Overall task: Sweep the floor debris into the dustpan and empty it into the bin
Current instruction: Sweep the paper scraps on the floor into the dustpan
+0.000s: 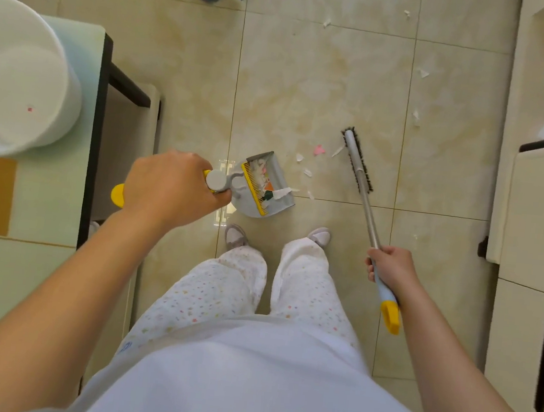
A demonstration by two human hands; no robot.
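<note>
Left hand [171, 187] was closed in a full fist round the upright handle of the dustpan [266, 186]; we noted the yellow handle end sticking out behind the wrist. The grey pan sat on the tiled floor [310, 91] just ahead of the left shoe, its yellow comb strip across the back. Inside it we saw a small heap of scraps, white with some orange and dark green; we could not count them singly.

Right hand [390, 268] was likewise wrapped tight, fingers curled round the metal shaft of the broom [359, 160] above its pale blue and yellow grip. The brush head lay angled on the floor, to the right of the pan and apart from it.

Between pan and brush we counted one pink scrap [319, 150] and about five white paper bits [307, 172]. Further up the floor we counted some six more white pieces, a few blurred.

One white bin [23, 82] stood at left, open-topped, one pink speck on its bottom. Two shoes, two hands, one pan, one broom.
</note>
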